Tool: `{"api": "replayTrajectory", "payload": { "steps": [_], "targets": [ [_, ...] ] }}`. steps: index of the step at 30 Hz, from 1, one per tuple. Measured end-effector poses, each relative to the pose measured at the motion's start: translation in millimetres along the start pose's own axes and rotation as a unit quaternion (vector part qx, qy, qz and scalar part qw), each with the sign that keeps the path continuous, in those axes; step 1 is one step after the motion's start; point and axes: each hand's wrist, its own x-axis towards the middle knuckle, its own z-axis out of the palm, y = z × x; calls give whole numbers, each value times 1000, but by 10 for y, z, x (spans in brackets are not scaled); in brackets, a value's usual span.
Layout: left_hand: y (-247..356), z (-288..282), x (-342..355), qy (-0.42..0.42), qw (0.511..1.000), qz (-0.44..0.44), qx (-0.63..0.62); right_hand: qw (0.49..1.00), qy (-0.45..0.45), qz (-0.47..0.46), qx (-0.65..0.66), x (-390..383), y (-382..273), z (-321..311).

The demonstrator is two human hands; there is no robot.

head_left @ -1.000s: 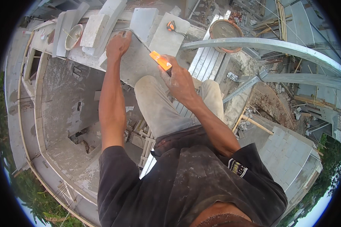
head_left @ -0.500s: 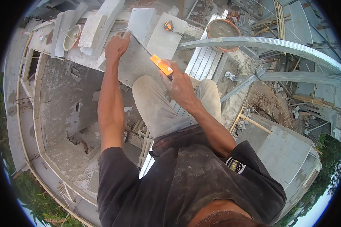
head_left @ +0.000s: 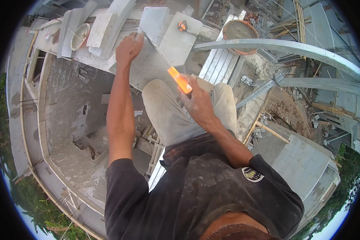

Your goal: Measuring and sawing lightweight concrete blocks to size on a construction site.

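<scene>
My right hand is closed around the orange handle of a hand saw. The saw's long, narrow blade, seen nearly edge-on, slants away to the far left over a grey block surface beyond my knees. My left hand is stretched forward beside the blade's far part, its fingers curled; what they grip, if anything, is hidden. Right of the blade lie a pale slab and a second light grey slab, which carries an orange and black tape measure.
Left of my left hand are a white block and a round bowl. A round tub of grey mix stands at the far right by metal channels. A curved metal beam crosses the right side. A deep grey-walled drop opens at left.
The saw has slid back toward me and slightly right with my right hand. My left hand keeps its place beside the blade. The whole view has shifted slightly.
</scene>
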Motion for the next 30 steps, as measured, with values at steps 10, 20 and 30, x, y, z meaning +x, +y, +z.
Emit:
{"api": "replayTrajectory", "payload": {
  "steps": [10, 20, 30],
  "targets": [
    [-27, 196, 104, 16, 999, 22, 27, 996, 65, -59, 10, 76, 63, -118],
    [-366, 36, -243, -81, 992, 99, -15, 995, 87, -54, 18, -38, 227, 156],
    [-63, -254, -476, -181, 965, 185, -50, 985, 85, -3, 151, -153, 517, -256]
  ]
}}
